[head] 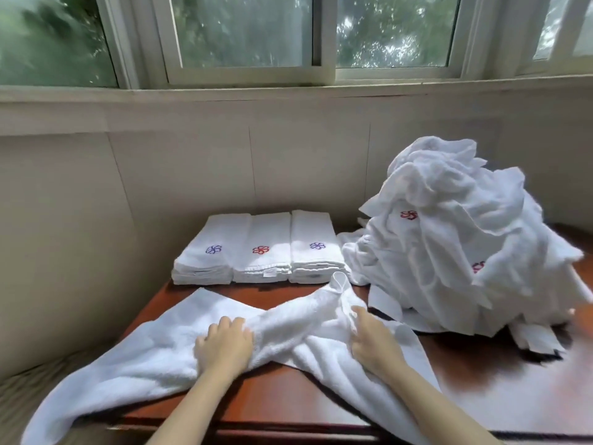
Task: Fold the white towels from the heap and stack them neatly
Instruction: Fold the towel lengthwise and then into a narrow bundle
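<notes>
A crumpled white towel [154, 351] lies spread across the front of the reddish wooden table [500, 390], its left end hanging over the table's left edge. My left hand [224, 343] grips a bunched part of it near the middle. My right hand [372, 338] clutches the towel's right portion. Behind, three stacks of folded white towels [260, 248] sit side by side, each showing an embroidered flower. A tall heap of unfolded white towels [455, 252] rises at the right, just beyond my right hand.
A beige panelled wall and a window sill run behind the table. A bed or sofa surface [19, 390] lies low at the left. Bare tabletop shows at the front right.
</notes>
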The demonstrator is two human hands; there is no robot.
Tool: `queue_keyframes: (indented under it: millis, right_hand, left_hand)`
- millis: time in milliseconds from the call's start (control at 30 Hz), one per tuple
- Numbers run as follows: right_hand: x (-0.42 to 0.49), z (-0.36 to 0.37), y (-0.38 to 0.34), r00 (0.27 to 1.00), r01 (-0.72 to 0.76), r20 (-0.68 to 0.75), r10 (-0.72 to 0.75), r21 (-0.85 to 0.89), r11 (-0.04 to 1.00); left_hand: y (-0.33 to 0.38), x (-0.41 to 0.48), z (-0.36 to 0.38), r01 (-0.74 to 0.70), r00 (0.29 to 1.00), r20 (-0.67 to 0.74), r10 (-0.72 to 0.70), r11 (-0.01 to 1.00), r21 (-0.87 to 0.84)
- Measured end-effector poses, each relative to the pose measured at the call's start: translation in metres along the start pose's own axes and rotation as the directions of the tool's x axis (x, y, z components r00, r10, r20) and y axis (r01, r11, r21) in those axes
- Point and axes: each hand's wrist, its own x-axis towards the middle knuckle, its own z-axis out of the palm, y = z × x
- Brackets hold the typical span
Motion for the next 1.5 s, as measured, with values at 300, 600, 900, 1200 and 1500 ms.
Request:
queue_keyframes:
  millis: [300, 600, 900, 1200, 1500]
  right_hand:
    - [0.013, -0.014, 0.034, 0.993, -0.036, -0.106, 0.057, 0.192, 0.981]
    - [0.021, -0.005, 0.029, 0.982, -0.162, -0.111, 0.153, -0.071, 0.984]
    - [0.074, -0.106, -0.013, 0.936, -0.215, -0.338, 0.095, -0.339, 0.916]
    - [0.104, -0.243, -0.106, 0.636, -0.135, -0.757, -0.15, -0.3, 0.944]
    - [0.065, -0.277, -0.179, 0.41, 0.119, -0.898, 0.157, 0.224, 0.967]
  left_hand:
    - [-0.044, 0.032, -0.026, 0.073, 0.961, 0.275, 0.022, 0.941, -0.329]
    - [-0.057, 0.042, -0.024, 0.147, 0.963, 0.27, -0.018, 0.872, -0.466]
    - [-0.098, 0.067, -0.109, 0.06, 0.77, -0.407, -0.491, 0.691, -0.72]
    - [-0.088, 0.064, -0.216, -0.231, 0.647, -0.651, -0.398, 0.711, -0.664]
    - [-0.035, 0.014, -0.268, -0.513, 0.506, -0.815, -0.281, 0.661, -0.547]
